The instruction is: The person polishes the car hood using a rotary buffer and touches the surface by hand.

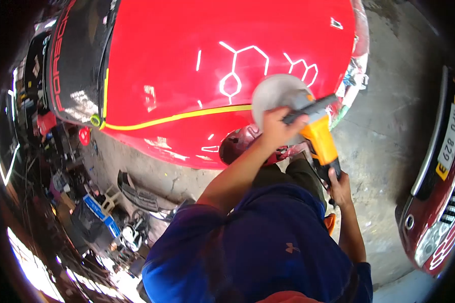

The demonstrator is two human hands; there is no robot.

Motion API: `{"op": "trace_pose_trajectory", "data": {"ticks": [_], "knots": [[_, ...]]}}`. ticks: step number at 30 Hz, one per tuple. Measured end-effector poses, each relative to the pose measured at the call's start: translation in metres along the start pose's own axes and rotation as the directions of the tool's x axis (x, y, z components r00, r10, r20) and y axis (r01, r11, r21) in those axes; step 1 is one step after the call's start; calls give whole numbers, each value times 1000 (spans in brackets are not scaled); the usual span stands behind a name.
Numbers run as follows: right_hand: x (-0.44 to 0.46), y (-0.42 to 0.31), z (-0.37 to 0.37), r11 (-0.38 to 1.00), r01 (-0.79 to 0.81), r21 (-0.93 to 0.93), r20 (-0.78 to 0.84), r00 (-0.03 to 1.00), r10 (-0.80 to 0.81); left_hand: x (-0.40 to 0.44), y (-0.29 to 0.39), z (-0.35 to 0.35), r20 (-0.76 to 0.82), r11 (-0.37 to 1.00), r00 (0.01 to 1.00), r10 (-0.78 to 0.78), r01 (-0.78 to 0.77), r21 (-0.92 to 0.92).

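In the head view, the left hand (pixel 278 126) is wrapped around the black front handle (pixel 318 105) of one orange polisher (pixel 324 141), while the right hand (pixel 340 189) grasps its rear grip; the spread hold probably steadies the tool against its spin. The polisher is in front of the person, its single round pad (pixel 268 96) over the edge of the red hood (pixel 177 50); whether it touches the paint, I cannot tell. Two strips of yellow tape (pixel 177 117) line the hood's side and rear edges, likely shielding them. One dark red vehicle (pixel 409 222) stands apart at right.
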State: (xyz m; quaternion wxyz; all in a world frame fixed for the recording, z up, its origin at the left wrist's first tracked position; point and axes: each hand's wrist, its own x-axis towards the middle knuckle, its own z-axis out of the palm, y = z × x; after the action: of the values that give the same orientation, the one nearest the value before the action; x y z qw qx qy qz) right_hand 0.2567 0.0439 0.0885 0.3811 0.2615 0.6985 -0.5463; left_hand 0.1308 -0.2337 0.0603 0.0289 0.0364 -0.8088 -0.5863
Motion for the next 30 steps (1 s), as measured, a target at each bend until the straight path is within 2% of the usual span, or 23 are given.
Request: {"op": "trace_pose_trajectory", "data": {"ticks": [2, 5, 8, 11, 14, 16, 18, 20, 22, 24, 26, 27, 30], "knots": [[-4, 18, -15, 994, -99, -38, -60, 993, 97, -3, 0, 28, 10, 995, 999, 52, -53, 82], [-9, 29, -23, 992, -124, -24, -108, 987, 121, -11, 7, 35, -14, 999, 999, 35, -34, 40], [-9, 11, -22, 992, -114, -61, -14, 993, 114, -23, 7, 19, -40, 999, 999, -13, 15, 52], [-4, -18, 1, 989, -36, -147, 49, 998, 43, -28, 9, -24, -121, 991, 993, -1, 18, 134], [10, -54, 28, 963, 23, -268, 162, 986, 21, -29, 22, -79, -247, 968, 956, -157, 198, 150], [18, -82, 52, 928, 73, -366, 249, 968, 22, -29, 31, -119, -339, 944, 919, -203, 275, 181], [17, -131, 86, 920, 235, -313, 382, 918, -105, -35, 20, -164, -396, 912, 895, -205, 322, 255], [26, -151, 120, 866, 403, -297, 473, 850, -233, -36, 22, -201, -510, 932, 833, -214, 330, 148], [35, -165, 151, 765, 489, -420, 546, 809, -217, -35, 18, -233, -635, 959, 763, -122, 257, 123], [42, -165, 179, 749, 542, -381, 584, 769, -259, -47, 7, -270, -654, 937, 736, -176, 330, 119], [40, -173, 185, 752, 515, -412, 584, 782, -216, -59, -2, -292, -631, 915, 718, -294, 403, 31], [39, -171, 185, 752, 513, -414, 573, 789, -223, -59, 0, -294, -626, 907, 729, -278, 413, 79], [27, -175, 169, 770, 510, -383, 544, 799, -258, -60, 7, -259, -628, 948, 740, -243, 319, 8]]}}
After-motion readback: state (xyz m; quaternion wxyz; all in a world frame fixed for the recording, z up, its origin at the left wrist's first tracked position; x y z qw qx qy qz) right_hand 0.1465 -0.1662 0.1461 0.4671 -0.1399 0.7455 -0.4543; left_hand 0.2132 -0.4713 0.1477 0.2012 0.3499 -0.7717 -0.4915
